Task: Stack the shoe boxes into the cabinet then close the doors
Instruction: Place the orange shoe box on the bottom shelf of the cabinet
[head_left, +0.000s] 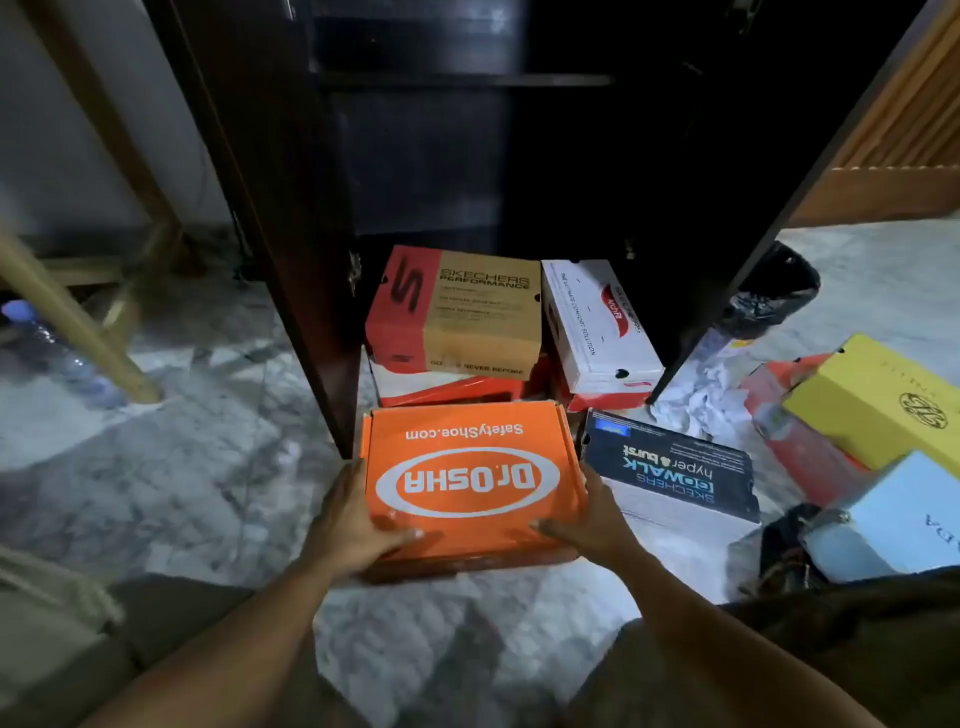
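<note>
An orange Dr.OSHA shoe box (467, 457) is held just in front of the dark cabinet (291, 260), whose doors stand open. My left hand (353, 519) grips its left side and my right hand (592, 519) grips its right side. Inside the cabinet at floor level, a red and tan Skechers box (457, 312) rests on top of a red and white box (447, 387). A white Skechers box (597, 322) sits to its right on another red box. A dark blue GoWalk box (675, 467) lies on the floor right of the orange box.
A yellow box (878, 400), a light blue box (893, 514) and a red box (800, 436) lie on the marble floor at right, with crumpled paper (696, 395) and a black bag (774, 291). Wooden legs (78, 322) and a plastic bottle (47, 343) stand left.
</note>
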